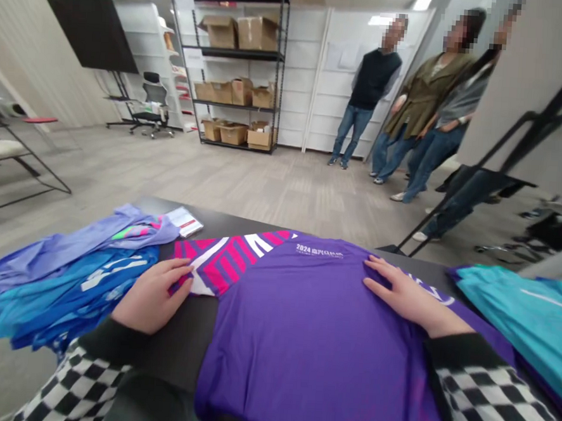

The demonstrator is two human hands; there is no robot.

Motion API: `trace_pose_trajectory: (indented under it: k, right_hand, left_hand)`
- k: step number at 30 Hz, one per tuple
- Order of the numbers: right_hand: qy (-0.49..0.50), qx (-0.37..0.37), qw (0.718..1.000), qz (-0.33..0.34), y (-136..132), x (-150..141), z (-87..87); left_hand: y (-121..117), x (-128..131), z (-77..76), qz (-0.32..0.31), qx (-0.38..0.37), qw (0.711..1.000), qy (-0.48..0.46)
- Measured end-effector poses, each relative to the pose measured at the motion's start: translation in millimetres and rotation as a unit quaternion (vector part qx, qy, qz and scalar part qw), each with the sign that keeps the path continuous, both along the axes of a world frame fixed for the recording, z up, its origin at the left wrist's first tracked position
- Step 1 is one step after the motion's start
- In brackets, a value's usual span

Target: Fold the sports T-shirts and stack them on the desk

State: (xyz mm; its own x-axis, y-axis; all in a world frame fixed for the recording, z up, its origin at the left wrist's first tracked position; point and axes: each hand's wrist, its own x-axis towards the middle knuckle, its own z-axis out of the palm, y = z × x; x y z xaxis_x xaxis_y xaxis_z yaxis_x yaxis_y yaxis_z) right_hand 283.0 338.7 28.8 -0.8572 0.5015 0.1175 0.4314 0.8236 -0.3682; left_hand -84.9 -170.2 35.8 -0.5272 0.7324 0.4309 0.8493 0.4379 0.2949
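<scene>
A purple T-shirt (302, 326) lies spread on the black table, its collar side away from me. It has white lettering near the top and a pink, white and purple patterned sleeve (235, 261) on the left. My left hand (156, 292) rests at the end of that sleeve, thumb apart from the fingers, with fabric showing between them. My right hand (404, 294) lies flat on the shirt's upper right part, fingers stretched out. Part of the shirt's right side is hidden under my right hand and forearm.
Blue and lavender shirts (81, 274) are heaped at the left, beside a small white card (184, 222). Turquoise clothing (527, 308) lies at the right. Beyond the table stand a shelf (240, 53) with cardboard boxes, several people (375, 76) and a black stand (495, 141).
</scene>
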Motion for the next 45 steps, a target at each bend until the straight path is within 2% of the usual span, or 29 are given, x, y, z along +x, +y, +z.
trace_pose_trajectory:
  k: [2,5,7,9,13,16,18,20,22,26,30,34,37,39,41,45]
  right_hand:
    - [0.002,0.005,1.0,0.003,3,1,-1.5]
    - [0.011,0.024,1.0,0.002,3,2,1.0]
    - [0.027,0.048,0.999,0.002,-4,-4,10.3]
    - [0.043,0.072,0.996,0.021,-21,-19,27.8]
    - [0.05,0.103,0.984,0.135,-88,-84,75.1]
    - [0.041,0.105,0.967,0.229,-140,-152,93.9]
    - [0.021,0.098,0.965,0.241,-163,-195,89.0]
    - [-0.023,0.09,0.975,0.204,-173,-228,72.2]
    - [-0.068,0.088,0.982,0.153,-175,-246,50.4]
    - [-0.085,0.08,0.985,0.126,-167,-253,18.6]
    - [-0.049,0.059,0.988,0.133,-161,-253,13.5]
    - [0.033,0.042,0.988,0.142,-161,-241,30.9]
    - [0.072,0.039,0.983,0.163,-157,-202,56.7]
    - [0.076,0.028,0.984,0.159,-148,-161,72.3]
    - [0.071,0.019,0.99,0.123,-132,-111,79.9]
    - [0.061,0.032,0.997,-0.02,-98,0,69.6]
  left_hand:
    - [5,8,2.1,-0.014,0.025,1.0,0.01]
    - [13,15,5.4,-0.046,-0.014,0.999,0.02]
    - [16,17,5.8,-0.046,-0.037,0.998,0.025]
    - [15,19,5.4,-0.037,-0.03,0.999,0.027]
    - [14,17,3.4,-0.026,-0.02,0.999,0.02]
    - [15,16,1.3,-0.006,-0.037,0.999,0.017]
    - [16,16,0.3,0.011,-0.054,0.998,0.016]
    - [16,18,0.4,0.03,-0.077,0.996,0.013]
    - [15,21,1.9,0.046,-0.102,0.994,0.007]
    - [14,23,7.0,0.068,-0.15,0.986,-0.005]
    - [14,20,7.6,0.073,-0.166,0.983,-0.015]
    - [14,15,-0.2,0.057,-0.149,0.987,-0.02]
    - [13,13,-4.5,0.049,-0.11,0.993,-0.005]
    - [11,11,-2.8,0.037,-0.065,0.997,0.02]
    - [9,11,3.2,0.011,-0.017,0.999,0.041]
    - [2,25,22.0,-0.08,0.026,0.995,0.06]
